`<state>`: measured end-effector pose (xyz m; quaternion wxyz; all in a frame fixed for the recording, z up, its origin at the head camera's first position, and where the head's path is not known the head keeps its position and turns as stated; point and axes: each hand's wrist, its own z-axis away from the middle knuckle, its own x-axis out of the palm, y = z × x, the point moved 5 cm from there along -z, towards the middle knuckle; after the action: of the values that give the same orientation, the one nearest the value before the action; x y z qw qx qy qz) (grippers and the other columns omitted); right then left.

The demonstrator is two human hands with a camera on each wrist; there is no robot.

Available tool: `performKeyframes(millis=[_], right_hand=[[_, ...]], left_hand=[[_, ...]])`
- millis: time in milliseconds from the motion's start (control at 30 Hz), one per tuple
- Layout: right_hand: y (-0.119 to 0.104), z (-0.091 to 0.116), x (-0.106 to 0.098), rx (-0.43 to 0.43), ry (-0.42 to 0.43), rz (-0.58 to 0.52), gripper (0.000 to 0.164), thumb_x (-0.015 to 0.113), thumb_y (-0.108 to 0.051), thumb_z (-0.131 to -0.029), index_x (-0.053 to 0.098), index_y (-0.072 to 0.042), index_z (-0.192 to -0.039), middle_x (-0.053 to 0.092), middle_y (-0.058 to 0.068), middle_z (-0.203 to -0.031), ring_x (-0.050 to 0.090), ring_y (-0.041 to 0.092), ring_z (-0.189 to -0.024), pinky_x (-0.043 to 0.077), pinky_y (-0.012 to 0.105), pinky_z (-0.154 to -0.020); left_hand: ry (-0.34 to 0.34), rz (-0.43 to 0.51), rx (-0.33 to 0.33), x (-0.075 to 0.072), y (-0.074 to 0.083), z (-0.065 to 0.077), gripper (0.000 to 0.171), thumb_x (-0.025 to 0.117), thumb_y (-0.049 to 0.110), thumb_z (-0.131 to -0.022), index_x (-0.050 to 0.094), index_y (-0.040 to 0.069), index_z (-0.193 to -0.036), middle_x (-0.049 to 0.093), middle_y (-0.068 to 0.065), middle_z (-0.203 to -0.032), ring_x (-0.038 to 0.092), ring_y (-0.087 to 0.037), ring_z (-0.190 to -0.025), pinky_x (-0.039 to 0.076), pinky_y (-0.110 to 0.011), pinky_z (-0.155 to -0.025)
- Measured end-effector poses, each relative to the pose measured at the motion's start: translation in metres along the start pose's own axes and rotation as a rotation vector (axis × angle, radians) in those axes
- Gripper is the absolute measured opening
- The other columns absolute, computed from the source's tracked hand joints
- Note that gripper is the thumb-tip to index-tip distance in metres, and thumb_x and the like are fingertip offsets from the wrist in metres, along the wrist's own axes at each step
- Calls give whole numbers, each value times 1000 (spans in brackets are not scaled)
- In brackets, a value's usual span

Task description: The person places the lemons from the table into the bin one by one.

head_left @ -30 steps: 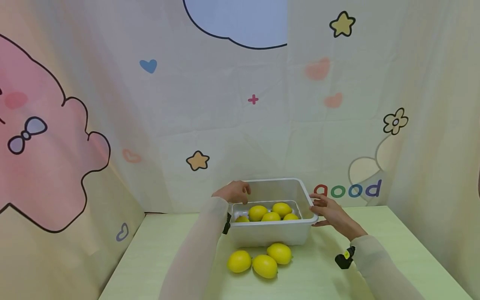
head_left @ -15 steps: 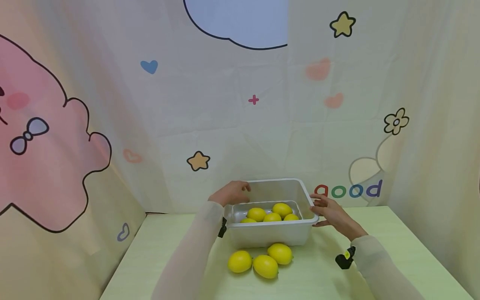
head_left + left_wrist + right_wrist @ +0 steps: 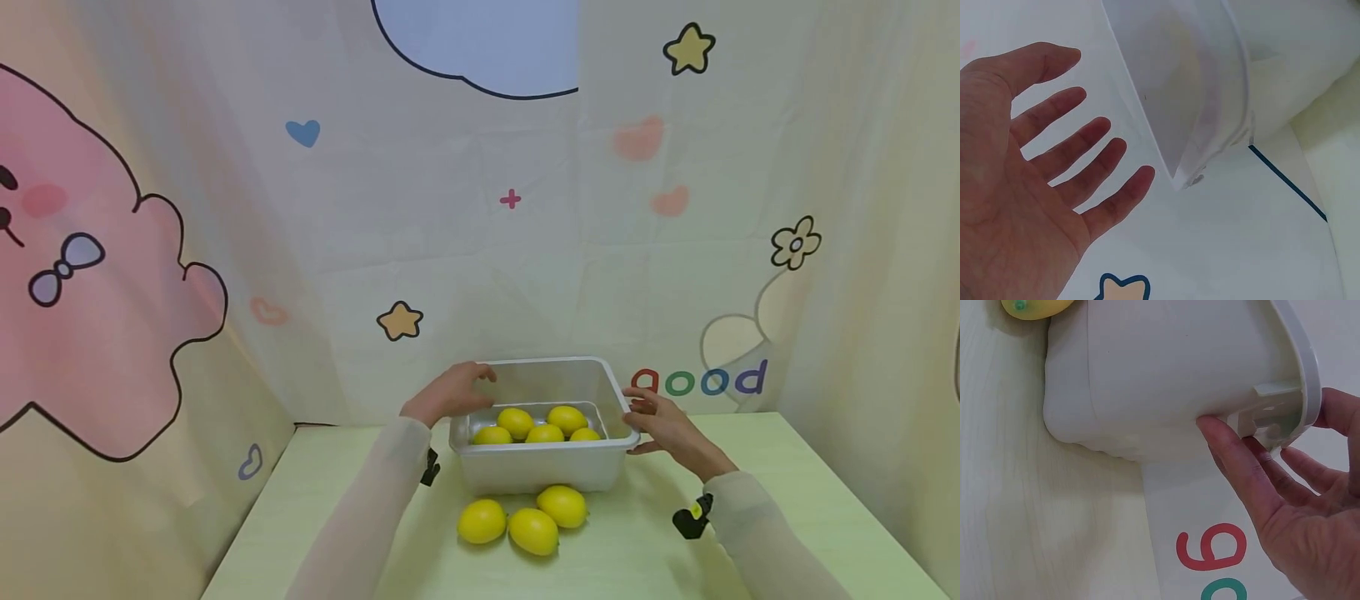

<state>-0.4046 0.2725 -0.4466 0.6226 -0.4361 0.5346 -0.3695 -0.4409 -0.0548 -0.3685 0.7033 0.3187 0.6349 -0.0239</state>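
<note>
A white plastic bin (image 3: 540, 468) stands on the table with several yellow lemons (image 3: 514, 423) inside. My right hand (image 3: 671, 429) holds the bin's right rim; in the right wrist view, its fingers (image 3: 1235, 456) bend around the rim and touch the outer wall below it. Over the bin's left side is my left hand (image 3: 453, 390), holding nothing. Its fingers spread loosely apart in the left wrist view, beside the bin's edge (image 3: 1141, 119). Three more lemons (image 3: 533, 532) lie together on the table in front of the bin.
The pale wooden table (image 3: 315, 500) ends at a printed curtain (image 3: 450, 250) close behind the bin. Side curtains hang to the left and right. Black wrist cameras (image 3: 692, 517) sit on both sleeves.
My left hand has drawn back to the left, away from the bin's inside. The leftmost lemon in the bin has shifted and shows more. My right hand stays at the rim.
</note>
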Motion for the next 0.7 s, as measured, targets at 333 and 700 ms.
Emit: performKeyframes(millis=[333,700], right_hand=[[1,1,3,-12,11,20,60,56,-18,-98,30,-6,-151,39,33,-145,62,34,-109,61,44,-74],[1,-7,1,2,35,38,63,59,-21,-97,32,-5,-151,40,33,-146,63,32,-106,62,41,-74]], left_hand=[[36,-49,44,-2,5,22,40,63,32,-93,58,21,-131,50,-3,-147,48,-25,-133,41,-44,-112],[47,-51,89,-4,30,39,42,63,35,-93,57,24,-133,46,-2,-149,47,-23,-131,44,-43,-110]])
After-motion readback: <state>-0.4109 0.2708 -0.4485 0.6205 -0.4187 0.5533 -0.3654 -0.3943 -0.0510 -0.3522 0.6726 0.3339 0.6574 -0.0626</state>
